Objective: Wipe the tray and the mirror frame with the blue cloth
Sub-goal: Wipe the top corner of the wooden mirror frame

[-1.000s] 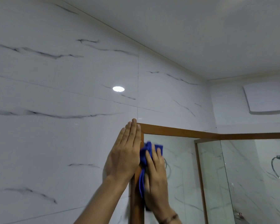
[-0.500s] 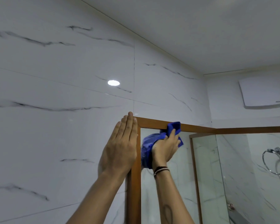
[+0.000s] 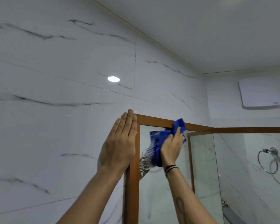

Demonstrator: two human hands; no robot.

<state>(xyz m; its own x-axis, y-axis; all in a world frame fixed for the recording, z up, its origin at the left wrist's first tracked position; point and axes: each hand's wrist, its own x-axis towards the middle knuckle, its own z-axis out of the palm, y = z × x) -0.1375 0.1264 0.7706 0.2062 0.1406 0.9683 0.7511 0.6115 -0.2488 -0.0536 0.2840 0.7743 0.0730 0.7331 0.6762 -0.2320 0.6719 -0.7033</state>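
The mirror frame is brown wood, with its top left corner in the middle of the view. My right hand holds the blue cloth bunched against the top rail, a little right of the corner. The cloth's lower part hangs over the glass. My left hand lies flat on the white wall, fingers together, touching the frame's left rail just below the corner. No tray is in view.
White marble wall tiles fill the left. A white box is mounted high on the right wall. A chrome towel ring hangs at the right. The ceiling is close above.
My right hand has moved the cloth from the left rail up to the top rail and a little rightward along it. My left hand has stayed flat on the wall.
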